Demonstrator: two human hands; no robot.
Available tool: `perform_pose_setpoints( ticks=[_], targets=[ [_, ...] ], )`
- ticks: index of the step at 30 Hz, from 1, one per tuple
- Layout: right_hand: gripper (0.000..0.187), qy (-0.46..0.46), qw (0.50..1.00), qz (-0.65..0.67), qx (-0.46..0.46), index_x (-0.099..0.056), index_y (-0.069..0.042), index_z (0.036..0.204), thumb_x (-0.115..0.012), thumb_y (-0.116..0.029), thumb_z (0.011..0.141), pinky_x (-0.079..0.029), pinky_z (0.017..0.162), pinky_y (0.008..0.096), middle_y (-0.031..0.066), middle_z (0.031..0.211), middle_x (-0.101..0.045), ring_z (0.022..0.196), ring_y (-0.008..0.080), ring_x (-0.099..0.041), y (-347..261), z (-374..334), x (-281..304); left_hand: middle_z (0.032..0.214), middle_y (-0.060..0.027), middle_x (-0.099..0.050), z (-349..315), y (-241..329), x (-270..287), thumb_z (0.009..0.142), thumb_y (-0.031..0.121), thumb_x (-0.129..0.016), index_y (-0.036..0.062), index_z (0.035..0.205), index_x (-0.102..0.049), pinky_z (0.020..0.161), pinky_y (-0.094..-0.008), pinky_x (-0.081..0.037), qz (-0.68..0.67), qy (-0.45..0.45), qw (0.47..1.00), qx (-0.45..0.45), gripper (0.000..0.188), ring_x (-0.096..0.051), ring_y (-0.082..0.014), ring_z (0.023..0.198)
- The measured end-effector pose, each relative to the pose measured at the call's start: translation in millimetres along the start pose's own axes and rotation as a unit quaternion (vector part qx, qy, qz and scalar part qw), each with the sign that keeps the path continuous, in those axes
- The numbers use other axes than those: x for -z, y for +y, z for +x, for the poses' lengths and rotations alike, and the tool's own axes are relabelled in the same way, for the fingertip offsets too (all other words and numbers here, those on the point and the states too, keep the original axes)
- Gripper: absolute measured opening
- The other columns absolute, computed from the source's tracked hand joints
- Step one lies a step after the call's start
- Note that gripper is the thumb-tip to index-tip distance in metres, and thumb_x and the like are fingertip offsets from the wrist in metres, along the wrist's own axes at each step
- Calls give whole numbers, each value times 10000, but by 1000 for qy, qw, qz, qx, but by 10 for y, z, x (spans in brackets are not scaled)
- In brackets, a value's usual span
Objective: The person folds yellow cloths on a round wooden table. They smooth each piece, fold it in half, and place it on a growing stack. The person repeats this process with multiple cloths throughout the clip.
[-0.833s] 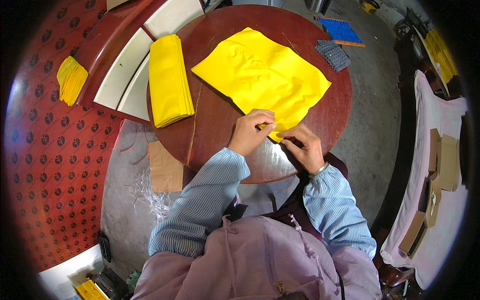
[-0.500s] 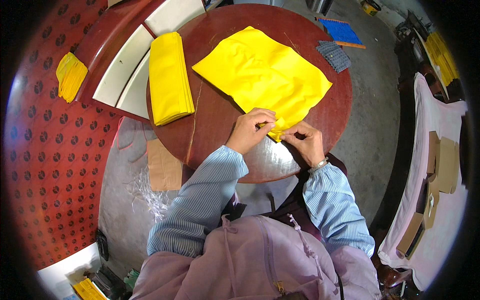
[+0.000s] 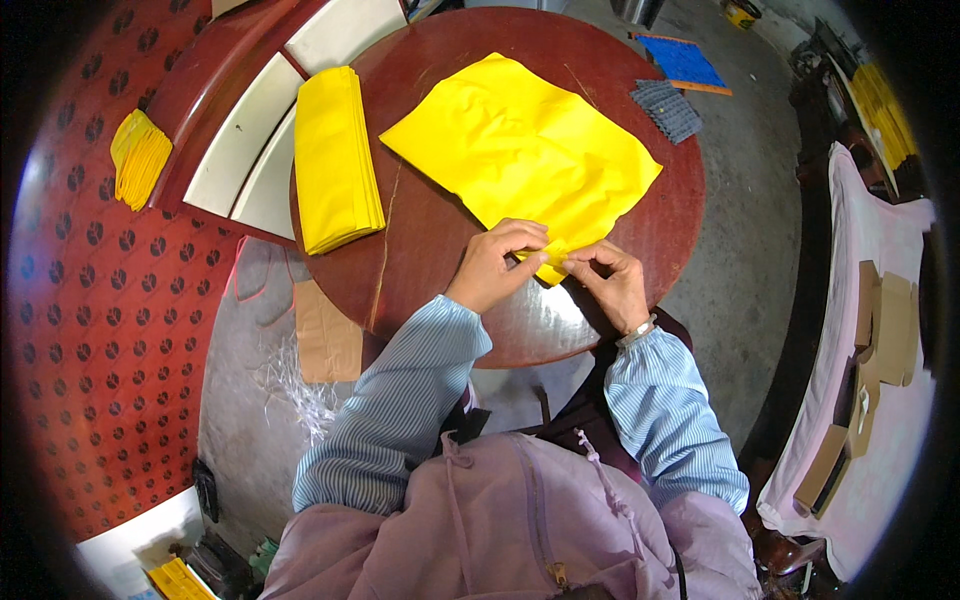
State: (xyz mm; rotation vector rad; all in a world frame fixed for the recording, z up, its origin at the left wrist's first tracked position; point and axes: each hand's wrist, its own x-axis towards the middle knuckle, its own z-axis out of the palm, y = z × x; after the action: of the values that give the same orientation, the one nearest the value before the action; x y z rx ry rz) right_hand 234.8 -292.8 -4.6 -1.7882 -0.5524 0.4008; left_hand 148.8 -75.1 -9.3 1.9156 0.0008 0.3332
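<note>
The yellow sheet [image 3: 525, 140] lies spread and wrinkled on the desk [image 3: 430, 250], right of its middle. Its long axis runs aslant, from far left to near right, so one corner points away from the person and the opposite one, creased and bunched, points back toward the body. Both hands are at that near corner. The left hand [image 3: 490, 265] has its grip together on the sheet, thumb and forefinger clamped on the bunched part; the right hand [image 3: 612, 285] pinches the edge just beside it, thumb against fingertips (a metal band [image 3: 636, 332] circles that wrist).

Left of the sheet, and apart from it, a yellow stack [image 3: 338, 160] lies with its long axis almost straight away from the person. A grey mat [image 3: 667, 110] sits at the desk's far right edge, with a blue panel [image 3: 685, 62] beyond it. Down to the left, brown cardboard [image 3: 328, 335] lies on the floor near clear strands [image 3: 300, 390]. Well off to the right, an open box [image 3: 893, 330] rests on pale pink cloth [image 3: 900, 430].
</note>
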Motion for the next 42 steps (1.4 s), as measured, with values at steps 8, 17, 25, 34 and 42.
perform_pose_setpoints(
  ticks=[8, 17, 25, 34, 42],
  targets=[
    [136, 133, 973, -110, 155, -801, -17, 1065, -770, -131, 998, -565, 765, 344, 110, 968, -748, 841, 240, -726, -143, 302, 224, 1170, -159, -786, -19, -28, -92, 808, 13, -872, -8, 1010, -772, 968, -363, -601, 40, 38, 998, -17, 226, -752, -296, 1148],
    [381, 261, 777, -565, 98, -717, -148, 1373, -703, -237, 1003, -468, 991, 459, 69, 1254, -690, 1187, 291, -603, 622, 1852, 1452, 1152, -185, -789, -7, 26, -84, 794, -44, -855, -33, 974, -775, 940, -368, -609, 19, 41, 999, -30, 197, -752, -297, 1160],
    [343, 192, 748, -624, 119, -756, -141, 1249, -768, -247, 924, -457, 931, 448, 56, 1208, -698, 1161, 269, -612, 613, 1629, 1621, 1160, -158, -793, -2, 26, -96, 808, -9, -861, -18, 978, -777, 843, -340, -606, 38, 52, 997, -39, 190, -767, -276, 1091],
    [112, -14, 969, -185, 166, -774, -22, 1054, -785, -71, 953, -586, 837, 365, 124, 1011, -745, 921, 280, -741, -128, -75, 575, 1170, -144, -795, 18, 47, -58, 885, 43, -835, -15, 1011, -777, 912, -337, -609, 35, 30, 999, -20, 151, -763, -269, 1124],
    [211, -83, 952, -210, 209, -777, -40, 1151, -792, -90, 946, -603, 834, 393, 139, 1074, -746, 965, 327, -755, -235, -103, 170, 1182, -143, -789, 8, 25, -36, 939, 63, -790, -11, 1032, -775, 978, -352, -590, 16, 16, 1000, 7, 120, -752, -282, 1143]
  ],
)
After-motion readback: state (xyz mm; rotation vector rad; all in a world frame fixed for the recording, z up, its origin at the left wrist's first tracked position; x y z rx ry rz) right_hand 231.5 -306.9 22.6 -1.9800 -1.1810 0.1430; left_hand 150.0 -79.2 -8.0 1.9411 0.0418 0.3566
